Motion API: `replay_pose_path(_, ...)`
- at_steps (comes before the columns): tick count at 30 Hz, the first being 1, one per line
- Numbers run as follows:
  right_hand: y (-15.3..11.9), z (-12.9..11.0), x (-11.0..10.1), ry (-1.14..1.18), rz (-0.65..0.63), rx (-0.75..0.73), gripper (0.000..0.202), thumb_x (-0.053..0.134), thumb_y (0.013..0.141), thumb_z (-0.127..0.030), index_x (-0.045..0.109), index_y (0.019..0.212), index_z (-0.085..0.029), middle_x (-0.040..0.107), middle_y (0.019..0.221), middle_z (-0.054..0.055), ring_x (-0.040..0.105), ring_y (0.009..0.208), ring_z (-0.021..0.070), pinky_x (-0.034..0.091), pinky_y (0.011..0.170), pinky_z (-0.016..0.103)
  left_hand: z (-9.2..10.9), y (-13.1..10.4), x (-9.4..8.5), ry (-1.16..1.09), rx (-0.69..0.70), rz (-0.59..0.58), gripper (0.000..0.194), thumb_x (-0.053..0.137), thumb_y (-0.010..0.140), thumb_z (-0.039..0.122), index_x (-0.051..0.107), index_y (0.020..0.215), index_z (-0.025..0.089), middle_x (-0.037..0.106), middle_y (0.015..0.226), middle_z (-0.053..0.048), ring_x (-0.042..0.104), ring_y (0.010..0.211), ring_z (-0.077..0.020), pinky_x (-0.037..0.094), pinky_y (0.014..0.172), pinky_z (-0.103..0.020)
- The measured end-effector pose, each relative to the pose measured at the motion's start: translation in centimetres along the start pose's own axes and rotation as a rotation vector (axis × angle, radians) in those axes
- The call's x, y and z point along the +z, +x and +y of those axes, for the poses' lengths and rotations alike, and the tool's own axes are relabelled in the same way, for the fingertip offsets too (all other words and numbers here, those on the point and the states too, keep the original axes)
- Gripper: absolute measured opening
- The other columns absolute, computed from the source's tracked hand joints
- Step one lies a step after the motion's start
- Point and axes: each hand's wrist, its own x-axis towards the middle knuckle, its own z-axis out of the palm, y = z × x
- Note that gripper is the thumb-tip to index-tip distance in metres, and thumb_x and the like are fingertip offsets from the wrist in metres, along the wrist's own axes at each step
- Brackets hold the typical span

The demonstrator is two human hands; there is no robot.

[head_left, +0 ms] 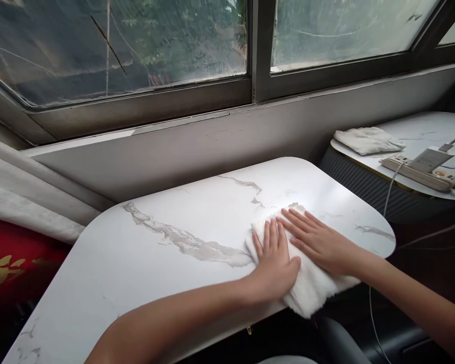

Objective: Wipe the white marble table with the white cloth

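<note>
A white fluffy cloth (311,283) lies on the white marble-patterned table (197,212), and its near end hangs over the front edge. My left hand (275,265) rests flat on the left part of the cloth, fingers stretched out and thumb pointing right. Beside it my right hand (322,242) presses on the cloth's right part, its fingers extended toward the upper left. Both palms face down, and neither hand grips the cloth.
A second white table (428,126) at the right bears a folded white cloth (369,140) and a power strip (420,172) with a plugged-in charger (432,158) and cables. Windows (185,45) run behind. White curtain (26,187) and red fabric (18,263) are at the left.
</note>
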Motion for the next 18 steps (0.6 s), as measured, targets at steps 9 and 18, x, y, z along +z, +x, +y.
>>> replay_pose_path(9,11.3,11.1,-1.1,-0.023,0.079,0.154,0.055,0.021,0.096,-0.041,0.030,0.146,-0.017,0.024,0.153,0.007,0.016,0.141,0.0231,0.013,0.113,0.048,-1.1,16.5,-4.7,0.255,-0.061,0.215,0.062,0.025,0.088,0.027,0.017,0.147,0.009,0.011,0.155,-0.010,0.004,0.143,-0.0238,0.001,0.112,-0.055)
replay_pose_path(18,10.4,17.7,-2.2,-0.003,0.170,0.201,0.060,0.018,0.096,-0.048,0.033,0.145,-0.017,0.029,0.151,0.007,0.020,0.140,0.0215,0.017,0.113,0.042,1.5,21.8,-1.4,0.356,0.063,0.458,0.060,0.023,0.091,0.030,0.023,0.145,0.002,0.021,0.153,-0.015,0.010,0.142,-0.0255,-0.003,0.113,-0.051)
